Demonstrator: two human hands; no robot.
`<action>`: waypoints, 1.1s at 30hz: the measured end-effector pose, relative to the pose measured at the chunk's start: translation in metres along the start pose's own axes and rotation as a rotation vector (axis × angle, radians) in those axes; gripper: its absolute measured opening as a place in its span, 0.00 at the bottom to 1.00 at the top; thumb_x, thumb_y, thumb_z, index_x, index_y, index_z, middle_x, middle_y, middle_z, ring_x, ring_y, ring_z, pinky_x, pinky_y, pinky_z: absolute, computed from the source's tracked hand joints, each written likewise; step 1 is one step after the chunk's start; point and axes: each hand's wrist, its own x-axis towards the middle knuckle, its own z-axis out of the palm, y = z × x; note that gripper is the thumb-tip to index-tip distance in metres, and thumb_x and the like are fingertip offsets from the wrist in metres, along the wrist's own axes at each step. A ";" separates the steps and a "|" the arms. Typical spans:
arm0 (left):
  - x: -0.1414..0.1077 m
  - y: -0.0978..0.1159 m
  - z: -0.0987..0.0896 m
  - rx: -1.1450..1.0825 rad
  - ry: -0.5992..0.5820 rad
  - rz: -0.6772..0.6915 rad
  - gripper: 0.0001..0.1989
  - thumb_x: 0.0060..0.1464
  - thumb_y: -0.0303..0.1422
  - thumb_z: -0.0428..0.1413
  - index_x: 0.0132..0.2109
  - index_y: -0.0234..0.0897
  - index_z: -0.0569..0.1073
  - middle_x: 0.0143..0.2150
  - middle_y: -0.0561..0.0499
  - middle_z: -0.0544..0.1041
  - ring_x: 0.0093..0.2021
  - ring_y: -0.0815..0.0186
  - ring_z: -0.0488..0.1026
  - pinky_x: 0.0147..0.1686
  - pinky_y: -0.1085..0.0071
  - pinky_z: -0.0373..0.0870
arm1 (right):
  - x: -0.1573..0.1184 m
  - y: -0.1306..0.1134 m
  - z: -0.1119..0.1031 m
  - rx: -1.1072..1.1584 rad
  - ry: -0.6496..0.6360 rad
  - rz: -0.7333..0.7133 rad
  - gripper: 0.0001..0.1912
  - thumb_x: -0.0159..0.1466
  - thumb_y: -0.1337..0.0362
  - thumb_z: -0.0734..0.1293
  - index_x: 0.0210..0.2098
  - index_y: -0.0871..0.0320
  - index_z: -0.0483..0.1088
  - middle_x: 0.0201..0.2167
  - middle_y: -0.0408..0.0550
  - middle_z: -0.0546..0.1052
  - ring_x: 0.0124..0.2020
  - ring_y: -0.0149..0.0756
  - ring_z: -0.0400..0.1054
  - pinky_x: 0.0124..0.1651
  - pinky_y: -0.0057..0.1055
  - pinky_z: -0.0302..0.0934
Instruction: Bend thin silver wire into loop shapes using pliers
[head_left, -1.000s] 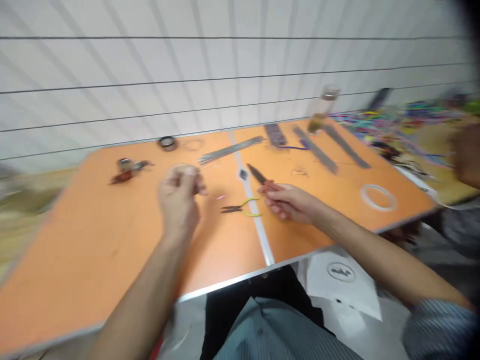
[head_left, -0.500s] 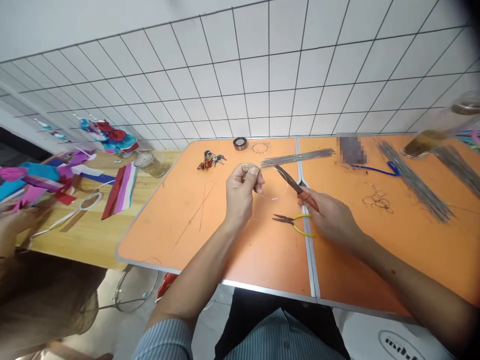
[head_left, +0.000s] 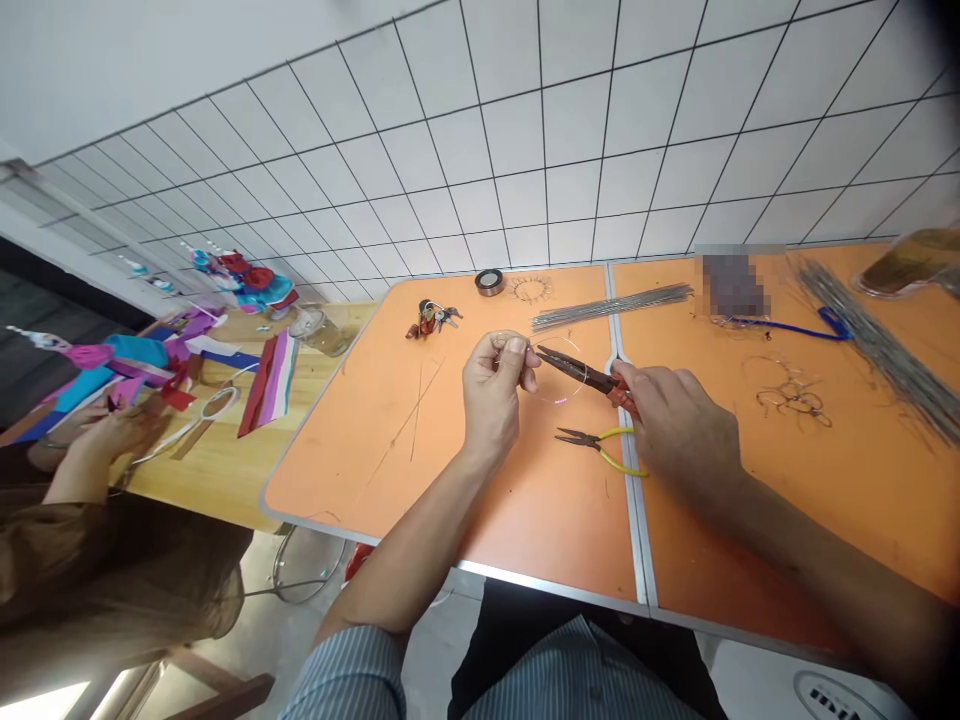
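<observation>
The left hand is almost closed and pinches a thin wire loop in its fingertips, above the orange table. The right hand closes around red-handled pliers, their nose at the loop. Yellow-handled pliers lie just below.

the left hand pinches a thin wire ring between its fingers. the right hand grips red-handled long-nose pliers, and their tip reaches the wire just beside those fingers. on the orange desk, yellow-handled pliers lie just under the right hand. farther from the hands lie a bundle of metal rods, a small bunch of keys and a roll of tape.
</observation>
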 end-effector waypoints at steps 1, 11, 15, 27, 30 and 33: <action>0.000 0.001 0.000 0.008 0.003 0.001 0.17 0.65 0.44 0.66 0.36 0.37 0.73 0.32 0.54 0.78 0.23 0.75 0.68 0.27 0.75 0.67 | 0.000 0.001 0.001 0.045 -0.032 0.032 0.18 0.79 0.67 0.59 0.59 0.57 0.78 0.41 0.54 0.83 0.45 0.47 0.72 0.34 0.39 0.50; -0.008 -0.001 0.004 0.071 -0.043 -0.060 0.16 0.64 0.46 0.67 0.38 0.38 0.75 0.33 0.54 0.79 0.24 0.74 0.70 0.28 0.74 0.69 | 0.045 0.008 -0.043 0.970 -0.342 0.534 0.16 0.72 0.48 0.67 0.39 0.55 0.74 0.28 0.44 0.76 0.29 0.36 0.65 0.33 0.34 0.57; -0.016 -0.006 0.008 0.110 -0.119 -0.067 0.16 0.64 0.46 0.67 0.38 0.38 0.77 0.33 0.53 0.80 0.25 0.73 0.71 0.29 0.74 0.71 | 0.069 -0.006 -0.050 1.236 -0.298 0.431 0.15 0.62 0.53 0.78 0.37 0.55 0.73 0.35 0.44 0.78 0.35 0.35 0.69 0.40 0.32 0.63; -0.018 -0.003 0.010 0.086 -0.177 -0.146 0.16 0.62 0.45 0.69 0.35 0.38 0.77 0.30 0.54 0.77 0.24 0.73 0.71 0.29 0.74 0.70 | 0.060 -0.016 -0.019 1.308 -0.300 0.377 0.09 0.60 0.59 0.78 0.38 0.56 0.82 0.36 0.46 0.84 0.41 0.40 0.76 0.46 0.35 0.68; -0.018 -0.003 0.011 0.079 -0.171 -0.160 0.16 0.61 0.45 0.69 0.35 0.38 0.77 0.30 0.54 0.78 0.24 0.73 0.70 0.28 0.74 0.69 | 0.060 -0.018 -0.019 1.273 -0.270 0.399 0.09 0.60 0.58 0.79 0.36 0.56 0.81 0.34 0.45 0.82 0.39 0.39 0.75 0.44 0.35 0.67; -0.019 -0.003 0.012 0.064 -0.166 -0.184 0.15 0.61 0.43 0.69 0.34 0.37 0.77 0.30 0.53 0.78 0.24 0.74 0.71 0.28 0.75 0.69 | 0.060 -0.020 -0.020 1.242 -0.249 0.428 0.07 0.61 0.59 0.77 0.33 0.56 0.79 0.31 0.43 0.80 0.36 0.37 0.73 0.43 0.34 0.66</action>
